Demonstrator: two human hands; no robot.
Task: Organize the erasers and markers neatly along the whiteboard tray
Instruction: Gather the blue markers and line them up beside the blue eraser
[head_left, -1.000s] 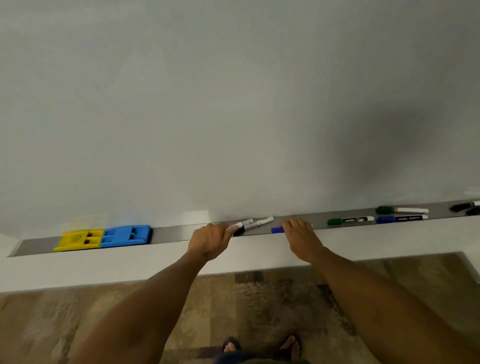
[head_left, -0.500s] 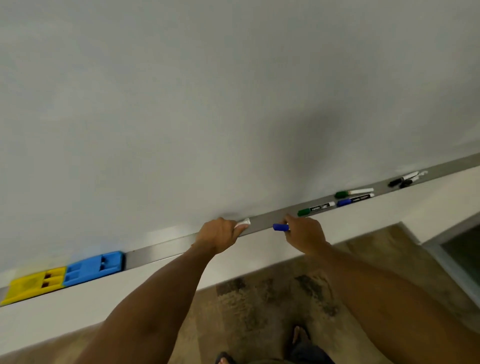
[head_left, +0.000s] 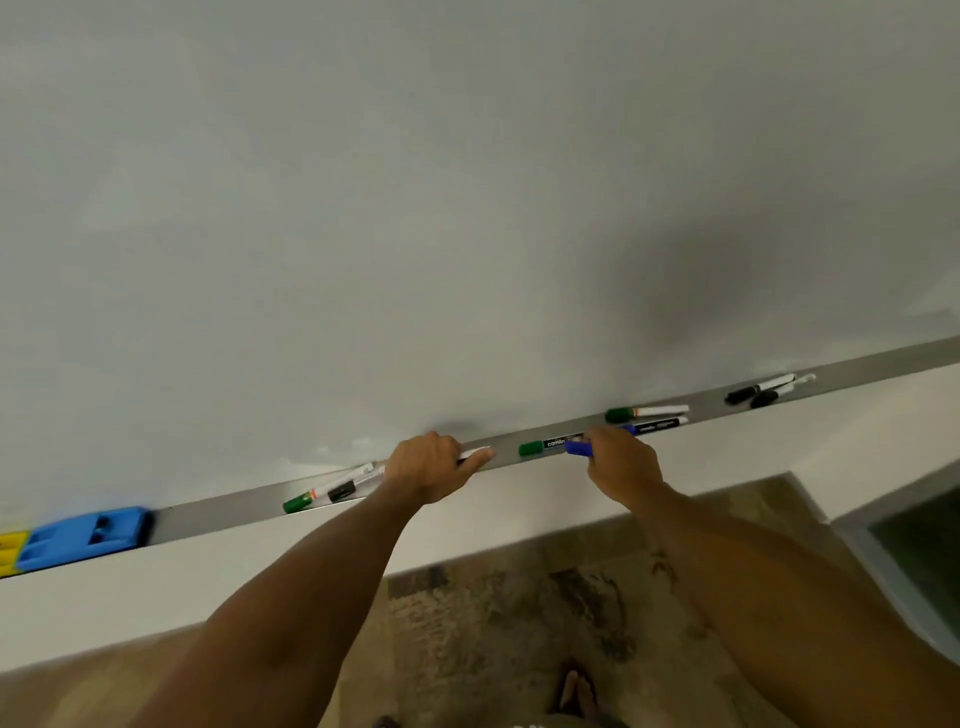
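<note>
A long grey whiteboard tray (head_left: 218, 512) runs across the view, rising to the right. My left hand (head_left: 426, 467) is shut on a white marker (head_left: 475, 454) whose end sticks out to the right. My right hand (head_left: 621, 467) grips a blue-capped marker (head_left: 577, 448) just above the tray. A green-capped marker (head_left: 543, 446) lies between my hands. Behind my left wrist lie a green-capped marker (head_left: 311, 498) and a black-capped one (head_left: 345, 489). Beyond my right hand lie a green marker (head_left: 644, 413), a blue marker (head_left: 654, 426) and two black markers (head_left: 763, 391). A blue eraser (head_left: 85, 538) and a yellow eraser (head_left: 9, 552) sit at the far left.
The whiteboard (head_left: 467, 208) fills the upper view. A white ledge (head_left: 156, 587) runs under the tray. Below are a patterned floor (head_left: 519, 597) and my feet (head_left: 574, 691). A dark opening (head_left: 919, 545) is at the lower right.
Both hands have slid to the right along the tray with their markers. My view has shifted, and two markers behind my left wrist have come into sight.
</note>
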